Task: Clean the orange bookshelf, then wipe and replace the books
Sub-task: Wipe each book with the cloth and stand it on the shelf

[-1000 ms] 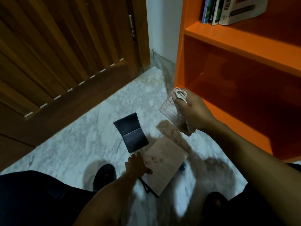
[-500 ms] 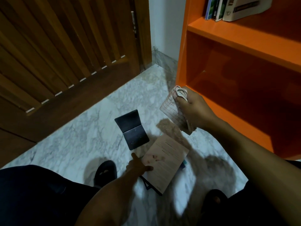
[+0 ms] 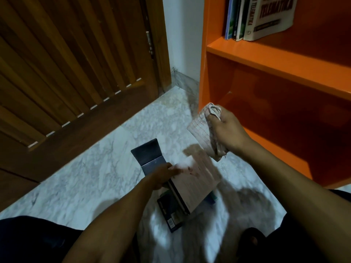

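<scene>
Left hand [image 3: 163, 174] now grips the pale book [image 3: 195, 184], tilting its near edge up off the floor [image 3: 91, 179] stack; a moment ago it only touched it. Right hand [image 3: 226, 132] stays clenched around the cloth [image 3: 201, 130] by the shelf [image 3: 275, 59].

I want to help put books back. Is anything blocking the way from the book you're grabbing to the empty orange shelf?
Nothing visible. The left hand grips the pale book; the lower shelf looks bare. Only the right hand with its cloth hovers near the opening.
</scene>
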The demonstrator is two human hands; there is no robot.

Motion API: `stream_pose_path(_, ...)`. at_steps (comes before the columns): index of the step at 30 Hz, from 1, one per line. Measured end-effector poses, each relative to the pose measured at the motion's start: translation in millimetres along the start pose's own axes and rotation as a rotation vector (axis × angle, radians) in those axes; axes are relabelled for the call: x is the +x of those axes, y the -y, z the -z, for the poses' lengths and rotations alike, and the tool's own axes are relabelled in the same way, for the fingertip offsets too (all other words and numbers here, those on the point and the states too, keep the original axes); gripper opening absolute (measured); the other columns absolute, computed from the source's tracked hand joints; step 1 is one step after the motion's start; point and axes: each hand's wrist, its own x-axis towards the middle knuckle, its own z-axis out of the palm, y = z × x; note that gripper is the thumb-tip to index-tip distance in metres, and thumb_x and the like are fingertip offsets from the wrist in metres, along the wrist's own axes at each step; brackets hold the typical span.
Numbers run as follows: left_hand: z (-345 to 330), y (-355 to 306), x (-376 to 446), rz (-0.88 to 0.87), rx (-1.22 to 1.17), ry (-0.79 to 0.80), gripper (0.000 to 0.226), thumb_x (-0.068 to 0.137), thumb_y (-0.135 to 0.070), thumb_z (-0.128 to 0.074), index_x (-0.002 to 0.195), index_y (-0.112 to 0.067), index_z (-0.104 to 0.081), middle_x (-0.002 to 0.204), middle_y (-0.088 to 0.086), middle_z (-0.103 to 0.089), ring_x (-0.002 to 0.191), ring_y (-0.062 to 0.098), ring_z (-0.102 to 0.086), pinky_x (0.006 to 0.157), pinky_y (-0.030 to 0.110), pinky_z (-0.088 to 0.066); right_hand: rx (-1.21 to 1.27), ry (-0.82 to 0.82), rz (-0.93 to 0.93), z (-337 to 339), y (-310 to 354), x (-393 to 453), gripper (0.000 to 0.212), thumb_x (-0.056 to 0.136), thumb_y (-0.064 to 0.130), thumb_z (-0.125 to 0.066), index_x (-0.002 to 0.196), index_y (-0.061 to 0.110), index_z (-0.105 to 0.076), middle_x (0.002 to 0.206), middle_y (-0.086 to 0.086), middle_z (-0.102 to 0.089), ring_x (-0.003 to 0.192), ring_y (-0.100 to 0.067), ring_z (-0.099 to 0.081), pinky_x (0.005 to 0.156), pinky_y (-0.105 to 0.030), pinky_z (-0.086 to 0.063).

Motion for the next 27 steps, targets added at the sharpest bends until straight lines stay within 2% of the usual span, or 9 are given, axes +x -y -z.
stream_pose_path(3,7.7,-23.5,-16.1,-0.062,-0.253,-0.069,0.035,0.095,-0.024,-0.065,0.118,0.002,-0.056,0.101,0.022,-0.064,0.089,0.036,-0.066,0.08,0.056,-0.059,0.054,-0.114,-0.103,5.7,-15.3,7.3,0.022,0.102,0.034,-0.043,0.081,0.032,-0.047,0.07,0.007,-0.045,0.063,-0.016,-0.04,0.065,-0.036,-0.034)
stream_pose_path(5,17.0,-38.9,-25.2,-0.107,-0.46,-0.09,0.026,0.096,-0.023,-0.064,0.113,-0.004,-0.06,0.101,0.015,-0.07,0.085,0.029,-0.069,0.072,0.041,-0.061,0.129,-0.22,-0.202,9.8,-23.6,13.7,0.025,0.094,0.05,-0.042,0.1,0.028,-0.054,0.079,0.013,-0.043,0.07,-0.014,-0.041,0.072,-0.038,-0.035)
stream_pose_path(7,29.1,-54.5,-32.5,-0.181,-0.661,-0.052,0.027,0.096,-0.021,-0.064,0.12,-0.008,-0.06,0.112,0.012,-0.073,0.097,0.026,-0.072,0.083,0.044,-0.06,0.168,-0.343,-0.273,14.5,-26.5,18.6,0.05,0.094,0.051,-0.042,0.13,0.017,-0.051,0.097,0.005,-0.051,0.087,-0.019,-0.048,0.077,-0.039,-0.039)
stream_pose_path(10,39.2,-81.1,-48.7,-0.288,-0.795,0.044,0.046,0.093,-0.019,-0.065,0.137,-0.012,-0.051,0.128,0.01,-0.068,0.116,0.027,-0.065,0.091,0.043,-0.058,0.204,-0.465,-0.251,14.0,-23.7,17.3,0.031,0.104,0.028,-0.044,0.129,0.013,-0.054,0.115,-0.009,-0.063,0.098,-0.029,-0.059,0.083,-0.043,-0.048)
stream_pose_path(14,38.5,-116.5,-81.3,-0.453,-0.692,0.179,0.053,0.087,-0.011,-0.064,0.138,-0.02,-0.052,0.133,0.008,-0.065,0.119,0.03,-0.063,0.092,0.043,-0.057,0.459,-0.379,-0.317,1.0,-13.9,17.2,0.032,0.104,0.033,-0.044,0.128,0.016,-0.057,0.119,-0.011,-0.068,0.101,-0.029,-0.067,0.086,-0.05,-0.057)
stream_pose_path(19,47.4,-149.3,-119.4,-0.547,-0.466,0.219,0.061,0.088,-0.001,-0.067,0.139,-0.028,-0.048,0.132,0.01,-0.065,0.12,0.033,-0.062,0.098,0.051,-0.052,0.541,-0.298,-0.181,5.6,3.7,10.3,0.025,0.104,0.022,-0.05,0.125,0.014,-0.059,0.114,-0.003,-0.072,0.102,-0.02,-0.07,0.087,-0.039,-0.059)
stream_pose_path(22,51.7,-169.5,-142.9,-0.576,-0.411,0.16,0.059,0.086,-0.001,-0.069,0.137,-0.021,-0.049,0.126,0.012,-0.068,0.113,0.032,-0.067,0.091,0.045,-0.057,0.555,-0.251,-0.139,9.3,8.5,6.6,0.025,0.103,0.016,-0.052,0.126,0.016,-0.059,0.116,-0.001,-0.072,0.105,-0.019,-0.07,0.089,-0.038,-0.059)
stream_pose_path(25,59.5,-183.7,-158.2,-0.578,-0.442,0.038,0.043,0.094,-0.013,-0.062,0.134,-0.021,-0.049,0.125,0.01,-0.068,0.108,0.033,-0.069,0.091,0.051,-0.056,0.556,-0.201,-0.064,4.3,16.3,1.2,0.027,0.103,0.013,-0.05,0.128,0.02,-0.058,0.117,0.006,-0.071,0.107,-0.012,-0.069,0.084,-0.025,-0.057)
stream_pose_path(27,65.8,-185.7,-166.7,-0.626,-0.433,-0.047,0.036,0.098,-0.025,-0.058,0.134,-0.024,-0.05,0.126,0.004,-0.068,0.109,0.03,-0.069,0.093,0.053,-0.055,0.546,-0.143,-0.004,-0.8,22.5,-4.1,0.03,0.103,0.013,-0.049,0.128,0.027,-0.058,0.118,0.01,-0.071,0.108,-0.008,-0.068,0.087,-0.025,-0.055)
